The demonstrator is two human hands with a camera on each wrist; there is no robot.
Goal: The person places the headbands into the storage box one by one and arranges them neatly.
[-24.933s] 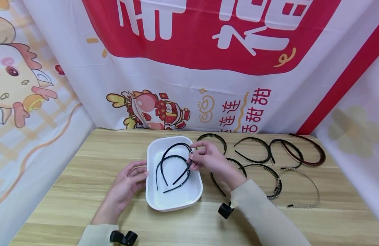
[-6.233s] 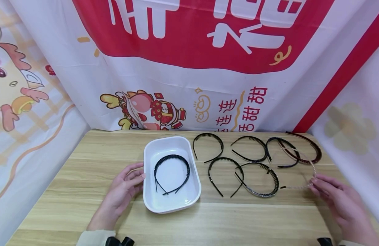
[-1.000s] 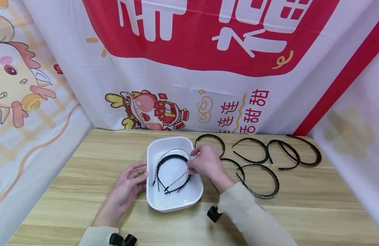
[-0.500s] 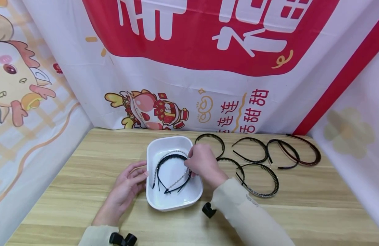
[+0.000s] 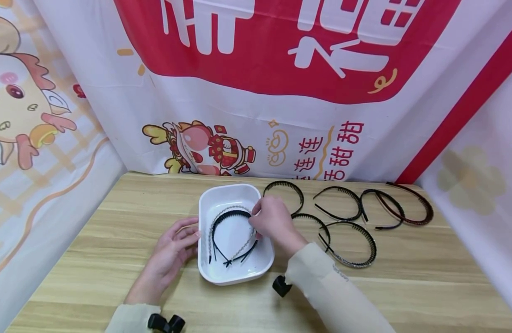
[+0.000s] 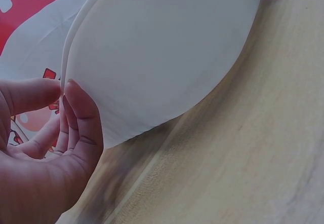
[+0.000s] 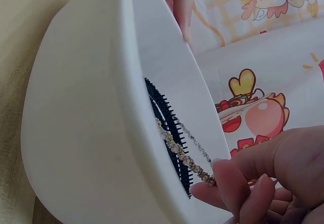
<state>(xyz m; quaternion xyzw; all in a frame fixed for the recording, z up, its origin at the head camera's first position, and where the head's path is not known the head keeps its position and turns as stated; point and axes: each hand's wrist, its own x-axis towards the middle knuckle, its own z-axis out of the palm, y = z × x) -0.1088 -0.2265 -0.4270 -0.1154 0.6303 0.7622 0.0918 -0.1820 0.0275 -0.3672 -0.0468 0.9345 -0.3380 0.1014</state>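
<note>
Beaded headband (image 7: 183,156): moved from right side of table (image 5: 94,259) into white tray (image 5: 249,269); probably light, springy; best gripped mid-arm.
Right hand (image 5: 274,223): pinching it near tray's right rim.
Left hand (image 5: 173,249): pinching left rim.

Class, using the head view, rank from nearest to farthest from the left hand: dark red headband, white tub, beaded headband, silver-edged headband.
1. White tub: touching the left hand.
2. Beaded headband: inside the tub, in the right hand's grip.
3. Silver-edged headband: outside the tub, to its right.
4. Dark red headband: far right, near the back.
</note>
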